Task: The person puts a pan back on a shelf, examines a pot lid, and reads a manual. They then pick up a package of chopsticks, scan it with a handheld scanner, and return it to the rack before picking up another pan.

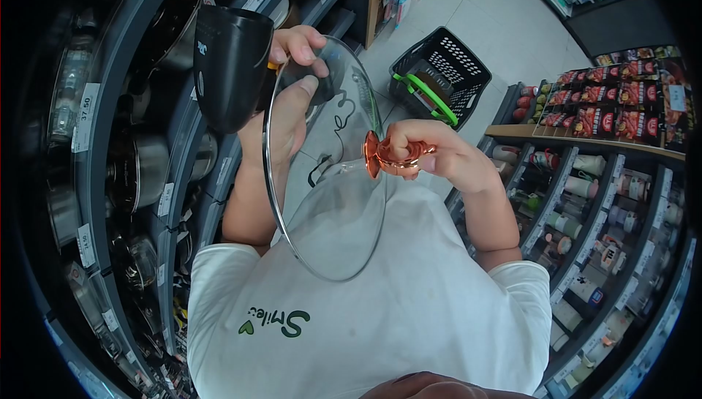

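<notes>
A round clear glass lid (329, 209) with a metal rim is held up on its edge in front of the white shirt. My left hand (284, 110) grips its upper rim, thumb against the glass and fingers curled around the edge. The shiny copper-coloured knob (374, 156) stands out from the lid's right side, and my right hand (457, 161) has its fingers wrapped round it. Beside my left wrist is a black tapered object (232, 70) with light lettering; whether it touches the wrist I cannot tell.
Shelves with pots and pans (142, 172) line the left. A black basket (475, 70) holding a green-edged item (428, 99) stands on the tiled floor (453, 4). At the right are shelves of cups and bottles (585, 187), with red packets (636, 95) above.
</notes>
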Demonstrator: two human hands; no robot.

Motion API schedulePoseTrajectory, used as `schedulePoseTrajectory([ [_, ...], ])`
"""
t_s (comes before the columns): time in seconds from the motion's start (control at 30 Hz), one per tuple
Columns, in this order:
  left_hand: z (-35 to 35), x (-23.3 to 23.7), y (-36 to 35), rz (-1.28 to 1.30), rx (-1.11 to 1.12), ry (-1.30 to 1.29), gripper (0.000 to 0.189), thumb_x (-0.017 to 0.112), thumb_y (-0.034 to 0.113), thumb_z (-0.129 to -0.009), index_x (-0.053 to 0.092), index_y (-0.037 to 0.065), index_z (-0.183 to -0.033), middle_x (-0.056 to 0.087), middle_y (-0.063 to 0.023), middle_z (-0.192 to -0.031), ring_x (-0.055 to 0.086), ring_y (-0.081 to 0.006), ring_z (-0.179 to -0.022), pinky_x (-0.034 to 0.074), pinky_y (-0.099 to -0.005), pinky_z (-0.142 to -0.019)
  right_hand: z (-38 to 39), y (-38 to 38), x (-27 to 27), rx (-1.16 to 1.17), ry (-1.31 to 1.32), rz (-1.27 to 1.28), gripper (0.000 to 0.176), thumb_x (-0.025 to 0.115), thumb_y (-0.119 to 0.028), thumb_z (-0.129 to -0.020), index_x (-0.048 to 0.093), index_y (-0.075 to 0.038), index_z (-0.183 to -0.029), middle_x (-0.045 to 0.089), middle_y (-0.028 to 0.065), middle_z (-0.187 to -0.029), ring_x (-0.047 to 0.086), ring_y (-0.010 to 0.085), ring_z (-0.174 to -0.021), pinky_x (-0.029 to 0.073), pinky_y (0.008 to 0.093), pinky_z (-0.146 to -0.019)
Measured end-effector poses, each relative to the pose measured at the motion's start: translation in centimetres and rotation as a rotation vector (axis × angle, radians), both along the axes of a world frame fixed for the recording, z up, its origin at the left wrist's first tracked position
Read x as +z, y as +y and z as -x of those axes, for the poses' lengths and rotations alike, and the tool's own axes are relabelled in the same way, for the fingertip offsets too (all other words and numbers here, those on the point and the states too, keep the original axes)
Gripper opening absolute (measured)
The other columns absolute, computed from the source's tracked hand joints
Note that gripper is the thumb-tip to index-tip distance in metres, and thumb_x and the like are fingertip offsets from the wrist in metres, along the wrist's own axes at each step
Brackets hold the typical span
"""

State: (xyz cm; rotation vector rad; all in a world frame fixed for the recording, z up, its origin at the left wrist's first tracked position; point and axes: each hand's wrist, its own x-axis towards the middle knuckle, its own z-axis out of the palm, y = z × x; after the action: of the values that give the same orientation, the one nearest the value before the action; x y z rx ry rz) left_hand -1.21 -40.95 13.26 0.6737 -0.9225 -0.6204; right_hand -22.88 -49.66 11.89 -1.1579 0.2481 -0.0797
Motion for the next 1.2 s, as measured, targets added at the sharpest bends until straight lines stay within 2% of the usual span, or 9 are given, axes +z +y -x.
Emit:
schedulePoseTrajectory([
  [0.23, 0.1, 0.0, 0.0, -0.009, 0.008, 0.001, 0.042, 0.050, -0.018, -0.068, 0.045, 0.006, -0.102, 0.053, -0.0118, -0.099, 0.052, -0.0278, -0.108, 0.047, -0.0369, -0.078, -0.2, -0.1, -0.3, -0.005, 0.027, 0.121, 0.017, 0.055, -0.007, -0.063, 0.042, -0.005, -0.074, 0.045, 0.0012, -0.075, 0.046, 0.0097, -0.064, 0.038, 0.0231, -0.059],
  [0.33, 0.1, 0.0, 0.0, -0.020, 0.018, 0.005, 0.042, 0.049, -0.018, -0.068, 0.045, 0.006, -0.102, 0.053, -0.0118, -0.098, 0.052, -0.0280, -0.108, 0.048, -0.0371, -0.078, -0.1, -0.2, -0.4, 0.002, 0.037, 0.133, 0.019, 0.057, -0.004, -0.061, 0.042, -0.005, -0.074, 0.044, 0.0004, -0.075, 0.043, 0.0091, -0.065, 0.035, 0.0227, -0.059],
  [0.4, 0.1, 0.1, 0.0, -0.013, 0.016, 0.001, 0.042, 0.049, -0.018, -0.068, 0.045, 0.006, -0.102, 0.053, -0.0118, -0.098, 0.052, -0.0280, -0.108, 0.048, -0.0371, -0.078, -0.2, -0.4, 0.1, 0.016, -0.038, 0.289, 0.021, 0.057, -0.004, -0.060, 0.041, -0.006, -0.073, 0.043, -0.0006, -0.075, 0.039, 0.0087, -0.066, 0.031, 0.0227, -0.059],
  [0.63, 0.1, -0.2, 0.0, -0.023, 0.031, 0.009, 0.042, 0.049, -0.018, -0.068, 0.045, 0.006, -0.102, 0.053, -0.0122, -0.098, 0.052, -0.0280, -0.107, 0.048, -0.0368, -0.078, -0.4, -0.1, -0.2, -0.009, -0.035, 0.217, 0.023, 0.056, -0.003, -0.058, 0.039, -0.007, -0.072, 0.040, -0.0017, -0.074, 0.035, 0.0086, -0.067, 0.029, 0.0235, -0.058],
  [0.73, 0.2, 0.0, 0.1, -0.010, 0.045, -0.031, 0.042, 0.048, -0.019, -0.068, 0.045, 0.005, -0.102, 0.053, -0.0126, -0.098, 0.052, -0.0281, -0.108, 0.048, -0.0368, -0.077, -0.5, 0.0, -0.2, -0.012, -0.065, 0.246, 0.025, 0.062, -0.004, -0.062, 0.038, -0.007, -0.072, 0.040, -0.0018, -0.074, 0.035, 0.0076, -0.066, 0.028, 0.0232, -0.057],
  [0.83, 0.3, 0.2, 0.2, -0.023, 0.079, -0.061, 0.043, 0.049, -0.020, -0.067, 0.046, 0.005, -0.102, 0.053, -0.0129, -0.097, 0.052, -0.0285, -0.106, 0.049, -0.0366, -0.076, -0.7, 0.5, 0.0, -0.044, 0.004, 0.172, 0.031, 0.068, -0.009, -0.069, 0.037, -0.007, -0.071, 0.040, -0.0018, -0.073, 0.034, 0.0065, -0.065, 0.028, 0.0230, -0.056],
  [0.9, 0.3, 0.1, 0.1, -0.014, 0.087, -0.063, 0.043, 0.049, -0.020, -0.067, 0.047, 0.004, -0.103, 0.053, -0.0130, -0.097, 0.053, -0.0283, -0.105, 0.049, -0.0365, -0.076, -1.0, 0.5, -0.4, -0.098, -0.095, 0.235, 0.037, 0.069, -0.010, -0.081, 0.035, -0.009, -0.066, 0.036, -0.0057, -0.062, 0.031, 0.0031, -0.060, 0.027, 0.0230, -0.051],
  [1.13, 0.2, -0.1, 0.1, 0.017, 0.090, -0.146, 0.050, 0.047, -0.023, -0.066, 0.052, 0.002, -0.110, 0.055, -0.0139, -0.098, 0.055, -0.0275, -0.102, 0.049, -0.0355, -0.075, -1.0, 0.0, -1.5, -0.071, -0.131, 0.226, 0.038, 0.068, -0.011, -0.081, 0.033, -0.008, -0.065, 0.035, -0.0044, -0.063, 0.031, 0.0039, -0.061, 0.027, 0.0230, -0.053],
  [1.2, 0.3, 0.0, 0.2, -0.005, 0.098, -0.138, 0.049, 0.047, -0.023, -0.066, 0.052, 0.002, -0.109, 0.055, -0.0140, -0.098, 0.055, -0.0277, -0.102, 0.049, -0.0353, -0.075, -1.0, -0.2, -2.0, -0.029, -0.206, 0.277, 0.033, 0.062, -0.021, -0.085, 0.036, -0.008, -0.068, 0.038, -0.0030, -0.066, 0.033, 0.0057, -0.062, 0.030, 0.0234, -0.055],
])
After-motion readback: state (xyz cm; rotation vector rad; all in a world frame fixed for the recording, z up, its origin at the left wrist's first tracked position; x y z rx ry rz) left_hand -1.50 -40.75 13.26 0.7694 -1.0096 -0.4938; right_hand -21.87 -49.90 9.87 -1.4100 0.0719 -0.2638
